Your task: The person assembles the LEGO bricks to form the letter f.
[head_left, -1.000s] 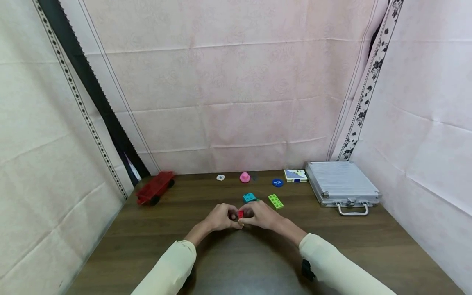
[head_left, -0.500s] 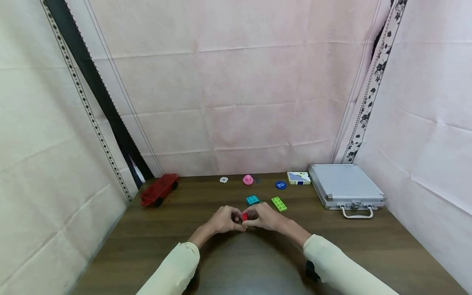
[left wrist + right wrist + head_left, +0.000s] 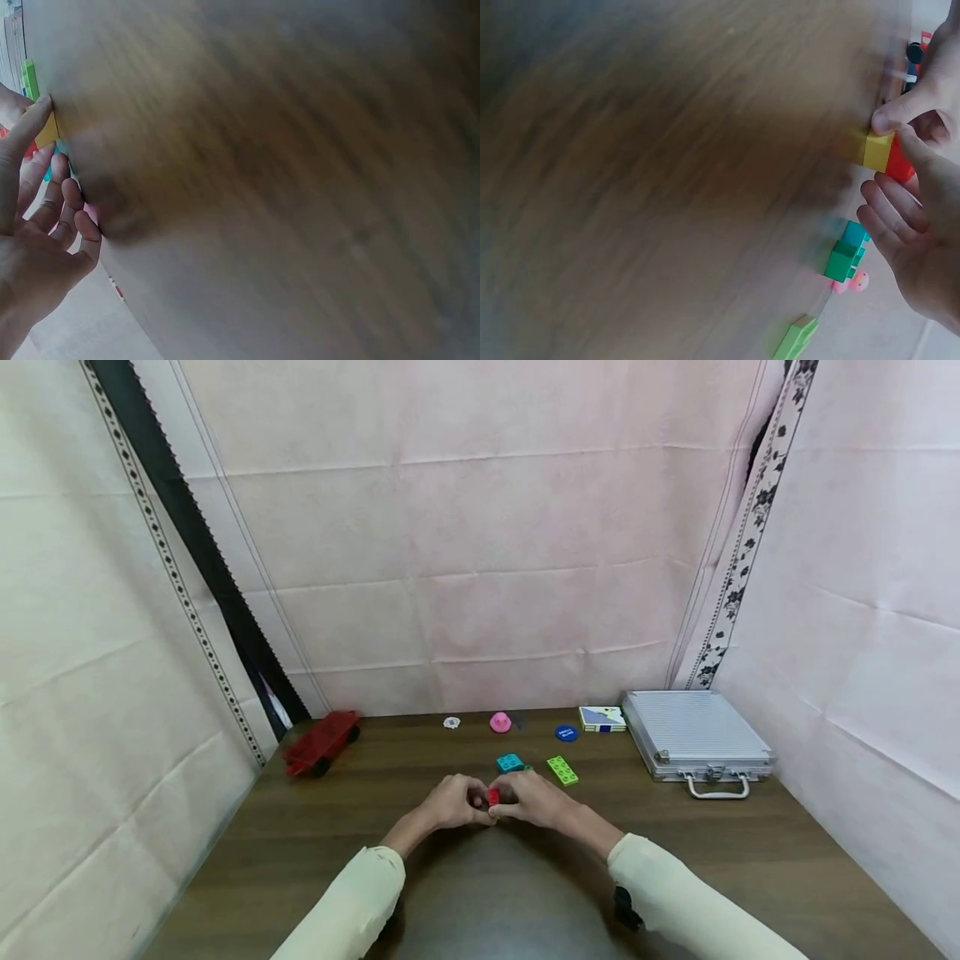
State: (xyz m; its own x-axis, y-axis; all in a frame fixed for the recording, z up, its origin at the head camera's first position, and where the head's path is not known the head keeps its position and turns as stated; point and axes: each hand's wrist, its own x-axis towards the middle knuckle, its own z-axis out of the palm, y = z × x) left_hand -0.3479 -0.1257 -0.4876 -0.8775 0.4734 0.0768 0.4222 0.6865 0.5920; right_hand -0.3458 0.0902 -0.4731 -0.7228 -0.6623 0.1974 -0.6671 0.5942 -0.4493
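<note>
Near the middle of the table, my left hand [image 3: 452,802] and right hand [image 3: 534,799] meet fingertip to fingertip around a red toy brick [image 3: 493,797]. In the right wrist view the red brick [image 3: 901,160] sits against a yellow brick [image 3: 877,150], low over the tabletop. The left thumb and the right thumb both press at this pair, with the other right fingers spread beside it. The left wrist view shows the yellow brick [image 3: 46,131] between the fingers of both hands. Just beyond the hands lie a blue brick [image 3: 510,762] and a green brick [image 3: 841,260], partly hidden in the head view.
A lime green brick [image 3: 562,770] lies right of the blue one. Farther back are a white flower-like piece [image 3: 451,722], a pink duck [image 3: 500,722], a blue disc [image 3: 566,732] and a flat box [image 3: 602,718]. A silver case [image 3: 697,735] stands right, a red wagon [image 3: 324,743] left.
The head view shifts slightly. Both hands stay together on the red brick, with hardly any movement over the table.
</note>
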